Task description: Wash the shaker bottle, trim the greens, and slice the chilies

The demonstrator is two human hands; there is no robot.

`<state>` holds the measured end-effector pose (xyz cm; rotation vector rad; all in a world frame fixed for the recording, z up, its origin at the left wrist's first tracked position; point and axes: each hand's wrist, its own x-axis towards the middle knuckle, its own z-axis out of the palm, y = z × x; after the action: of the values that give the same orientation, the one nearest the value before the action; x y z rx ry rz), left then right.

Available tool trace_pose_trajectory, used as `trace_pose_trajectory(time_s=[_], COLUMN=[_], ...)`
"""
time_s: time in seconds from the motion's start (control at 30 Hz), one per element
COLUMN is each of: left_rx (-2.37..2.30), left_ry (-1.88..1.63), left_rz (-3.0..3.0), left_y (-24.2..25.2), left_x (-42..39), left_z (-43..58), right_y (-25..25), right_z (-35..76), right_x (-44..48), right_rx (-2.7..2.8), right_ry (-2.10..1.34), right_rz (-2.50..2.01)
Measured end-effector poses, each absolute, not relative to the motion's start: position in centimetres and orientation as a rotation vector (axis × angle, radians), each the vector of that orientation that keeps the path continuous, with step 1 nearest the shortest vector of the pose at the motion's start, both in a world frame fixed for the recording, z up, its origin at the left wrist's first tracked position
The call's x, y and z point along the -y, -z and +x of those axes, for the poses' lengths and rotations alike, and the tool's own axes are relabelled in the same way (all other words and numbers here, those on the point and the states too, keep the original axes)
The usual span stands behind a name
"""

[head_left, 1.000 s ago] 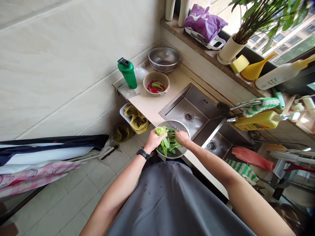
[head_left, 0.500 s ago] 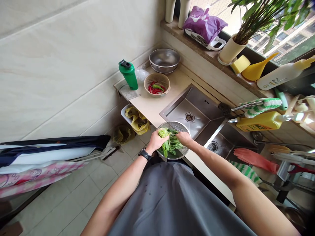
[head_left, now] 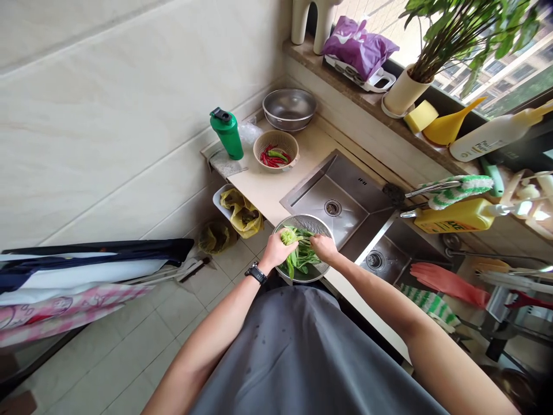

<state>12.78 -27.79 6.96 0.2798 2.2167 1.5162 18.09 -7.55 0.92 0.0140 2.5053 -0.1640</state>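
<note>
A metal mesh strainer basket (head_left: 325,225) sits at the front edge of the counter, close to my apron. Leafy greens (head_left: 305,253) lie in it. My left hand (head_left: 276,251), with a black watch on the wrist, is closed around the pale stem end (head_left: 288,235) of the bunch. Over the right side of the basket, my right hand (head_left: 324,248) has its fingers closed on the green leaves; exactly which leaves they pinch is partly hidden.
Beyond the basket is a two-bowl steel sink (head_left: 315,187). On the counter stand a colander (head_left: 289,135) with red and green chillies, a steel bowl (head_left: 289,124) and a green shaker bottle (head_left: 228,138). Below left are bins with yellow bags (head_left: 242,213). Pink rubber gloves (head_left: 449,282) lie right.
Both hands keep their hold on the greens in the basket with only a slight shift. The view has moved a little, and everything else stays in place.
</note>
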Motion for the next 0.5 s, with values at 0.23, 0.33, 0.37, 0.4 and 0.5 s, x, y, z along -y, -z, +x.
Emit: trace_pose_trajectory(time_s=[0.23, 0.33, 0.37, 0.4, 0.5], left_rx=[-2.277, -2.283, -2.286, -2.289, -2.297], left_ry=[-1.442, -1.431, -1.426, -1.419, -1.395], left_rz=[0.277, 0.299, 0.31, 0.321, 0.355], left_y=[-7.22, -7.34, -7.35, -7.35, -7.24], left_x=[27.97, 27.84, 27.78, 27.7, 27.39], left_z=[12.88, 12.81, 12.78, 12.75, 12.71], right_y=[-0.45, -0.4, -0.45, -0.53, -0.91], right_z=[17.89, 17.9, 17.91, 17.91, 17.95], right_x=[7.69, 7.92, 7.93, 7.89, 7.68], right_rx=[-2.476, -2.46, -2.461, -2.461, -2.452], right_ry=[0.238, 0.227, 0.223, 0.222, 0.229], right_rz=[0.13, 0.165, 0.167, 0.17, 0.17])
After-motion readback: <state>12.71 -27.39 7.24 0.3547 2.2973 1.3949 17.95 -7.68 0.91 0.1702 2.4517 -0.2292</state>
